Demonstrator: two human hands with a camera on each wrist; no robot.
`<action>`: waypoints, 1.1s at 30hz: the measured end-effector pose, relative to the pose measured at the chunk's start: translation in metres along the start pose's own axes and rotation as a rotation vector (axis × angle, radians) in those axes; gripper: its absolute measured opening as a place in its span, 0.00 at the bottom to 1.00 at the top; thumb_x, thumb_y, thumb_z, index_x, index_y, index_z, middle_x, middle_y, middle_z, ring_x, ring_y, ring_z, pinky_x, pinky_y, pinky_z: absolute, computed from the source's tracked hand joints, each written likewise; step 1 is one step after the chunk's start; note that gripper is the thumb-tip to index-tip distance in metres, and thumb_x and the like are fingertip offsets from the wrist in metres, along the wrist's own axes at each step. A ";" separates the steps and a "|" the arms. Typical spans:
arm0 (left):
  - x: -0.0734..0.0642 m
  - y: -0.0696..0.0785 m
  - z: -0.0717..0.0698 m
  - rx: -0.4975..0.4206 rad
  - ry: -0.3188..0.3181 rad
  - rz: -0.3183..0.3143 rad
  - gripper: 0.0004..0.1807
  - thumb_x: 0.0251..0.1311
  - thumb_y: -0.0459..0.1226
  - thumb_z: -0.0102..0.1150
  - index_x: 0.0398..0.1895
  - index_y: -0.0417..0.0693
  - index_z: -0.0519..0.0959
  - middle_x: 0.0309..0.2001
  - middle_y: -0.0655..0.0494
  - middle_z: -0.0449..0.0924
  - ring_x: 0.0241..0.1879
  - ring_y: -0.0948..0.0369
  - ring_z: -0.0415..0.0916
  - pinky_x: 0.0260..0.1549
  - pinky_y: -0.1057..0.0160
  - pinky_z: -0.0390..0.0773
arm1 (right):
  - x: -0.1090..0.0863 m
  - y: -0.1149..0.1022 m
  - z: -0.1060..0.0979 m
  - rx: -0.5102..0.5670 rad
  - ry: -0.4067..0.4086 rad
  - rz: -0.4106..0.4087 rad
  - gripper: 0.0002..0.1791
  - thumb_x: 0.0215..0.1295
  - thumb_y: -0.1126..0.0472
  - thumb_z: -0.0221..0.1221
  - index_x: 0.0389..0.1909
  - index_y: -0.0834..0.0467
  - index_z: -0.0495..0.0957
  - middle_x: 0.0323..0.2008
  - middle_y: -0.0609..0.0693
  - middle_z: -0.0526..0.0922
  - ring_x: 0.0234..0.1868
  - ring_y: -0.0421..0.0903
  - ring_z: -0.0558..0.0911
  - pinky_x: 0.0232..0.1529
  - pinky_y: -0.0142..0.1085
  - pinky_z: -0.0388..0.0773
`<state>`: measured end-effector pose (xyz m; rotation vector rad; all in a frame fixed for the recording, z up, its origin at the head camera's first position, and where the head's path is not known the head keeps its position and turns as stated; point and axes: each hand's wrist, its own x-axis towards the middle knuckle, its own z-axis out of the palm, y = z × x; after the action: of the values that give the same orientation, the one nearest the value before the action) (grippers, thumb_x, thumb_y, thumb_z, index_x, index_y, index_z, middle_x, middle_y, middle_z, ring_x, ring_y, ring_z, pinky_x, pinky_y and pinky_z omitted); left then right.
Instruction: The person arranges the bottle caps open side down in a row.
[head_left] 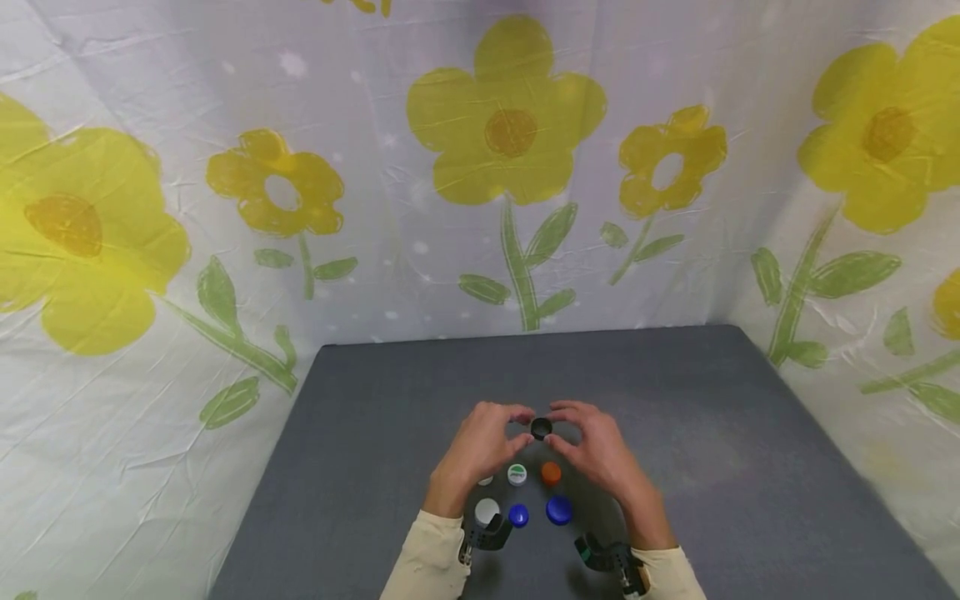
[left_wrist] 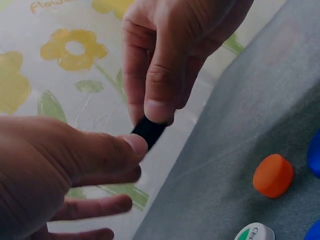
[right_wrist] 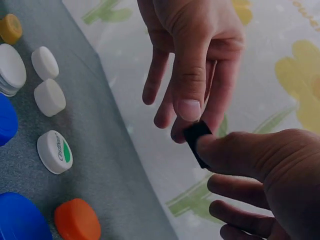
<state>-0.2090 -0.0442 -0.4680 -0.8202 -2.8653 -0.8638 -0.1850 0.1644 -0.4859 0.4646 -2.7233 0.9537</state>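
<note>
A small black bottle cap [head_left: 541, 429] is held up between both hands, its hollow side facing the head camera. The left hand [head_left: 483, 442] pinches one side of it with thumb and index finger, and the right hand [head_left: 592, 442] pinches the opposite side the same way. In the left wrist view, the right thumb lies over the upper end of the black cap [left_wrist: 149, 134] while the left thumb presses its lower edge. From the right wrist, the black cap [right_wrist: 198, 144] appears edge-on between the two thumbs, with the other fingers of the right hand spread apart beneath.
Nearer the body, on the grey table [head_left: 390, 417], lie an orange cap [head_left: 551, 473], a white cap with green print [head_left: 517, 475], a large blue cap [head_left: 558, 510], a smaller blue cap [head_left: 518, 516], several white caps [right_wrist: 49, 97] and a yellow cap [right_wrist: 11, 28]. Flowered sheeting [head_left: 390, 250] surrounds the table.
</note>
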 end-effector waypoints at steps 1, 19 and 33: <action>0.000 0.000 0.000 -0.003 0.010 0.011 0.17 0.62 0.43 0.68 0.55 0.56 0.84 0.51 0.61 0.86 0.51 0.60 0.82 0.50 0.56 0.81 | 0.000 0.000 0.000 0.007 0.011 0.013 0.15 0.60 0.55 0.71 0.48 0.54 0.86 0.58 0.53 0.82 0.61 0.58 0.79 0.61 0.58 0.73; -0.002 0.002 0.002 -0.022 0.143 0.106 0.15 0.64 0.42 0.67 0.53 0.57 0.86 0.49 0.61 0.87 0.51 0.60 0.81 0.52 0.56 0.81 | -0.003 0.001 -0.009 0.230 -0.079 0.116 0.15 0.72 0.46 0.59 0.51 0.49 0.84 0.60 0.46 0.81 0.65 0.53 0.77 0.59 0.58 0.76; -0.001 0.004 0.004 -0.051 0.271 -0.007 0.11 0.65 0.47 0.65 0.45 0.56 0.88 0.41 0.63 0.89 0.43 0.61 0.83 0.45 0.55 0.82 | 0.000 0.001 -0.005 0.131 0.150 -0.035 0.16 0.64 0.53 0.68 0.50 0.51 0.85 0.58 0.48 0.83 0.61 0.53 0.80 0.60 0.57 0.75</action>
<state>-0.2063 -0.0396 -0.4699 -0.6406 -2.6226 -0.9694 -0.1846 0.1680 -0.4823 0.4433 -2.5220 1.1149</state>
